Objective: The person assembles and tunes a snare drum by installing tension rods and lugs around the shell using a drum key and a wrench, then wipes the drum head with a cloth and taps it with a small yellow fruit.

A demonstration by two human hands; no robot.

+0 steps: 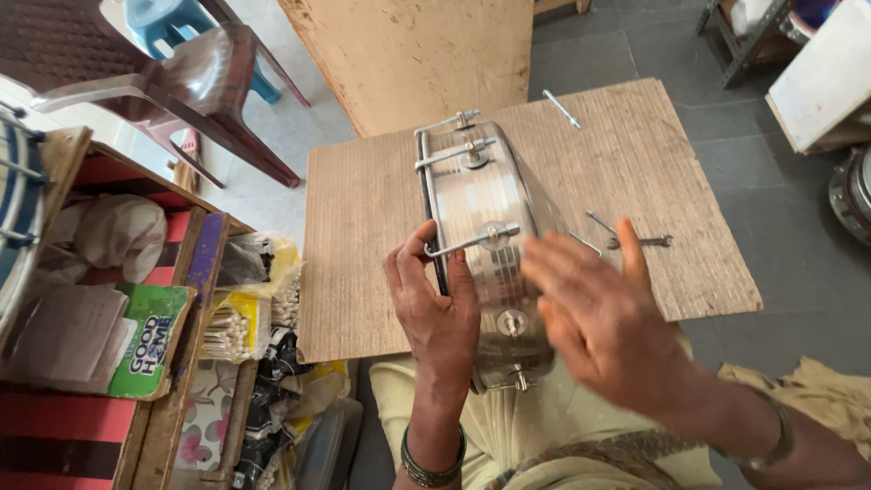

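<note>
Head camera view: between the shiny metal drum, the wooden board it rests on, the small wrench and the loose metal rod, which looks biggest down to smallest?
1. Wooden board
2. Shiny metal drum
3. and 4. Small wrench and loose metal rod: they look much alike, and the rod lies farther from the camera, so no ranking.

Both forearms rise from the bottom of the frame. The left hand, at lower centre, has its fingers curled and thumb raised in a grip, a dark beaded band on its wrist. The right hand, just right of it, is open with fingers spread, blurred, a metal bangle at the wrist.
</note>
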